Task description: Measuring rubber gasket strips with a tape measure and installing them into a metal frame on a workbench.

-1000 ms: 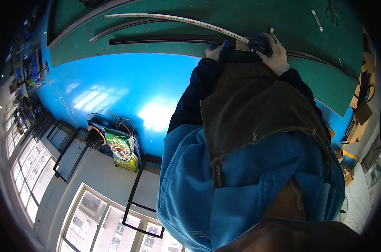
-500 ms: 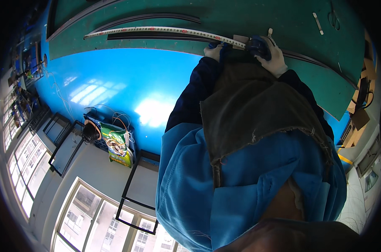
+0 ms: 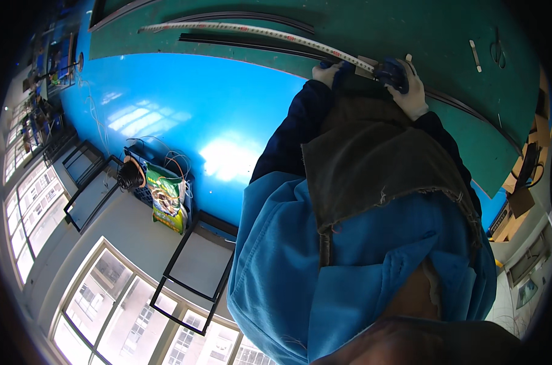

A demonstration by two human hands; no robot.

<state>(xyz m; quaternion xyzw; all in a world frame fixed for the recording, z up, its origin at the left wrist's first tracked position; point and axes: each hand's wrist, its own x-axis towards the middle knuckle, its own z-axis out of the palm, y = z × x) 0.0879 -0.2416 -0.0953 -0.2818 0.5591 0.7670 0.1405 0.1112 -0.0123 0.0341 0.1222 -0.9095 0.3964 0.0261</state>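
My right hand [image 3: 411, 91], in a white glove with blue-coated fingers, is closed round a dark tape measure [image 3: 390, 74]. Its white blade [image 3: 270, 32] runs out to the left over the green table top, bowing along a thin black strip [image 3: 239, 44]. Close to the table's near edge, my left hand [image 3: 328, 75], gloved the same way, has its fingers curled at the right part of that strip, just below the blade. A small grey plate-like piece [image 3: 365, 66] shows between the two hands, partly covered by the blade.
More dark strips lie behind the blade [image 3: 245, 14] and right of my hands [image 3: 471, 106]. Scissors [image 3: 499, 48] and a small white-ended tool [image 3: 475, 56] rest at the far right. Left of me are a blue surface [image 3: 185, 91], a crate with a green bag [image 3: 166, 198] and black frames [image 3: 194, 267].
The whole view has turned slightly, so the table and both hands sit farther right. My hands keep the same hold on the tape measure and strip.
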